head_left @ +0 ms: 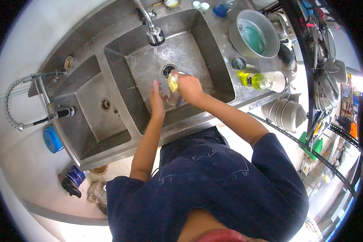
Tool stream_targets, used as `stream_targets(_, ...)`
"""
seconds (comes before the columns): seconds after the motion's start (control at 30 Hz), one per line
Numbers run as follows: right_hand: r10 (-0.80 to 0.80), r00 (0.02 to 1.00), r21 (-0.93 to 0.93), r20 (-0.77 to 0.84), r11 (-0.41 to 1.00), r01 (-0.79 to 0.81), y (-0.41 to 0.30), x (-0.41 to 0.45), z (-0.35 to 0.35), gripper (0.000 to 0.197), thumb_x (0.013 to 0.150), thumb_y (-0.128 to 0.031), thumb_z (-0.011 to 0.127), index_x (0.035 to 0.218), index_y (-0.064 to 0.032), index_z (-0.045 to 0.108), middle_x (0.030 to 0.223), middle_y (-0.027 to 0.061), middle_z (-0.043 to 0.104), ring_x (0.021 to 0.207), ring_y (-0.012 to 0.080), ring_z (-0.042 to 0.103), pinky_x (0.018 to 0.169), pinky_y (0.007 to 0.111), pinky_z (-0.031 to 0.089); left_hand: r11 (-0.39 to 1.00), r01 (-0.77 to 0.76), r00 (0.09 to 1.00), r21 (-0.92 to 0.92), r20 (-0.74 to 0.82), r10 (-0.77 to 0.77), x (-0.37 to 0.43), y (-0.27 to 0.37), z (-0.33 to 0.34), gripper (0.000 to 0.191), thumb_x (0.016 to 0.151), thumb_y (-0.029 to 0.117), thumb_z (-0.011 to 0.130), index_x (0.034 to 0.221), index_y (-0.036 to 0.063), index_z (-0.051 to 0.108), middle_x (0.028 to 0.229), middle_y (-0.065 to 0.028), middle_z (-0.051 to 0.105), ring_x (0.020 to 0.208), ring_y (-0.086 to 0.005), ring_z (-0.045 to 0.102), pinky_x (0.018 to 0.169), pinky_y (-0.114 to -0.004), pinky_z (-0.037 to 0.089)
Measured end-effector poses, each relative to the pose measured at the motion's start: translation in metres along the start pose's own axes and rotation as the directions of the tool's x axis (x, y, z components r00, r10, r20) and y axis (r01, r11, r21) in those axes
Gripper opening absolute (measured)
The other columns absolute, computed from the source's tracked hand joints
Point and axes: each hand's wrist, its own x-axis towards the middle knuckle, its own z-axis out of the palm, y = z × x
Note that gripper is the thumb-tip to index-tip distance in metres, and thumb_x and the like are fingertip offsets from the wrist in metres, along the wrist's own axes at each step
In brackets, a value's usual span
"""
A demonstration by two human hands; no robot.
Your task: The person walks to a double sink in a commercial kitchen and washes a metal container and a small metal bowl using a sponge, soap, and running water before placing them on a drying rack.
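Observation:
My right hand [190, 87] is over the large steel sink basin [196, 51], closed around a yellow sponge [173, 83]. A narrow metal rim shows beside its fingers, but the item it belongs to is mostly hidden. Left of the sponge, my left hand [157, 99] is raised with its fingers extended and grips nothing that I can make out. A shiny grey surface [174, 99] appears between the hands, too blurred to name. Just beyond the right hand is the basin's drain [169, 70]. The flexible tap's spray head [155, 37] hangs above the basin.
On the right counter stand a large metal pot [234, 39] of soapy water, a small handled metal cup [238, 64] and a pump bottle [254, 81] of yellow-green liquid. A smaller basin [90, 99] and a spring-hose tap [9, 103] are at left. Stacked pots [286, 115] sit right.

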Motion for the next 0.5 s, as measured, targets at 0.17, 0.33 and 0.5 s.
stream_targets(0.17,-0.174,0.984,-0.122,-0.028,0.978,0.170,-0.003,-0.007,0.036,0.045,0.066,-0.007,0.056,0.109,-0.0068,0.042,0.078,0.0105,0.060,0.077,0.0228,0.058,0.065,0.031,0.046,0.944,-0.231,0.971,0.237,0.114,0.209,0.004,0.002,0.001,0.035,0.082,0.036,0.046,0.085,0.0032,0.056,0.076,-0.0030,0.055,0.065,-0.0116,0.050,0.056,-0.027,0.038)
stream_targets(0.33,-0.223,0.969,-0.128,-0.102,0.969,0.210,0.002,-0.006,0.040,0.026,0.070,-0.011,0.052,0.096,-0.0071,0.048,0.075,0.0090,0.060,0.072,0.0230,0.060,0.060,0.033,0.047,0.969,0.145,0.963,0.202,0.197,-0.185,0.030,0.017,-0.015,0.026,0.084,0.026,0.046,0.092,0.0039,0.055,0.081,-0.0032,0.057,0.069,-0.0126,0.054,0.061,-0.026,0.044)
stream_targets(0.5,-0.325,0.939,-0.064,-0.109,0.945,0.320,0.017,-0.006,0.035,0.027,0.070,-0.012,0.053,0.096,-0.0070,0.047,0.074,0.0091,0.059,0.071,0.0232,0.060,0.060,0.033,0.047,0.909,0.324,0.861,0.261,0.316,-0.398,0.037,0.030,-0.017,0.023,0.084,0.024,0.045,0.097,0.0066,0.055,0.088,-0.0041,0.056,0.079,-0.0155,0.052,0.070,-0.033,0.046)
